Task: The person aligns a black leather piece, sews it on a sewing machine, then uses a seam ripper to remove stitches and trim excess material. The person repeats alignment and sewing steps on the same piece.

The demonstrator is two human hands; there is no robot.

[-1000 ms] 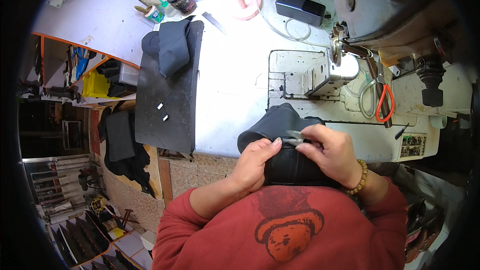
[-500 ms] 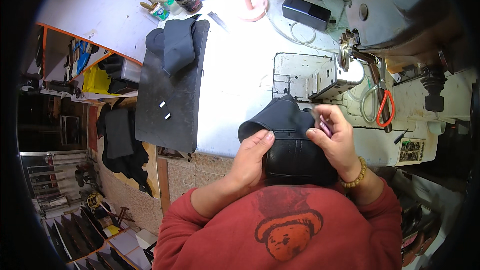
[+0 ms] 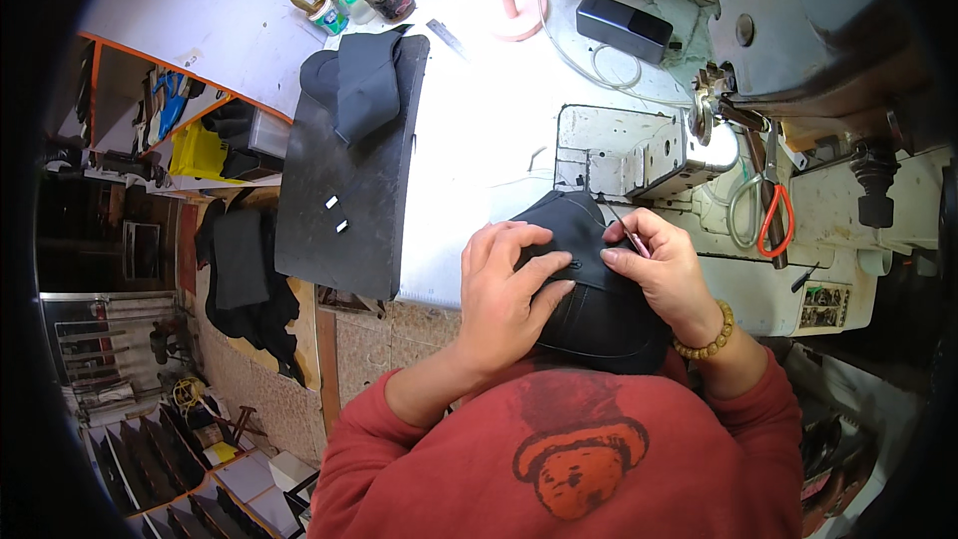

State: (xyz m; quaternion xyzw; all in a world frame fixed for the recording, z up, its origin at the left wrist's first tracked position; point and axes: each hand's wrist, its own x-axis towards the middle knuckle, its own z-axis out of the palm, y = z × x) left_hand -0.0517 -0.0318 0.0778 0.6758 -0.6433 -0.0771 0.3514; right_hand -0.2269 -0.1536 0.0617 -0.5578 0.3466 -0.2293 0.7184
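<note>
A black leather piece (image 3: 609, 324) with stitched seams, bag- or shoe-upper-like, lies bunched against my front at the table's edge. My left hand (image 3: 509, 284) is over its left side, thumb and fingertips gripping the leather beside a small raised loop or slit (image 3: 576, 264). My right hand (image 3: 659, 265) is closed round a slim tool (image 3: 636, 241) with a pinkish-purple handle and a thin dark tip; its exact kind is not clear. The right thumb and fingertips also touch the leather's upper right part.
Behind the leather stands a sewing machine (image 3: 669, 162) with its large head (image 3: 798, 20) at the right. Scissors (image 3: 774, 215) with red and grey handles lie beside it. On the left, a black board (image 3: 344, 230) bears grey-black cut pieces (image 3: 367, 90). A black box (image 3: 624, 28) sits farther back.
My left hand has moved from the leather's left edge up onto its top, fingers now bent over it. The right hand's tool has swung to point up and left. The leather has shifted and flattened.
</note>
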